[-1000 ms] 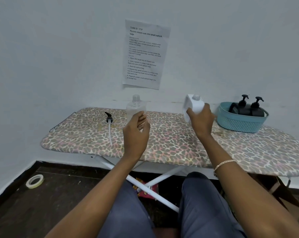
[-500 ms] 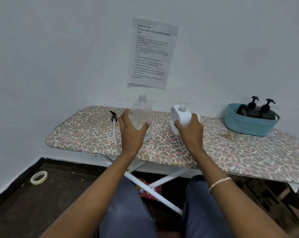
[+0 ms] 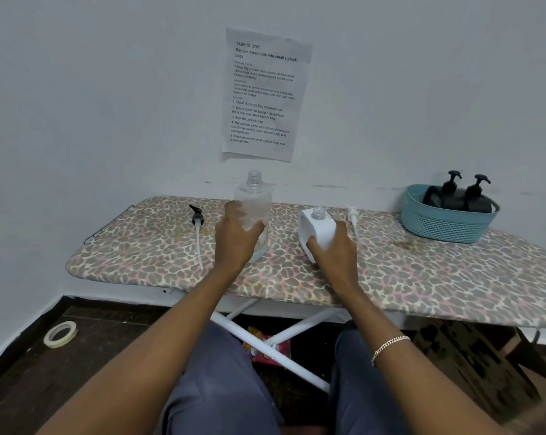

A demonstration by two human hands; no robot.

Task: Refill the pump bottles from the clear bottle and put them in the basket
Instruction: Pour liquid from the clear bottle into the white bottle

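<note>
Refill being set up: clear bottle (image 3: pixel 253 197) gripped by left hand (image 3: pixel 234 243), uncapped white pump bottle (image 3: pixel 316 228) by right hand (image 3: pixel 337 259). Careful tipping onto that narrow neck probably needed next.

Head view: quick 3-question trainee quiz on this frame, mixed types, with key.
1. True or false: the white bottle has its pump screwed on.
2. How many black pump bottles are in the basket? A) none B) two C) four
3. Fill in: the left hand grips the ____ bottle.

Key:
1. False. Its neck is open while the right hand grips it, and a white pump lies beside it on the ironing board.
2. B.
3. Clear: it grips the clear bottle, which is also uncapped.
</note>
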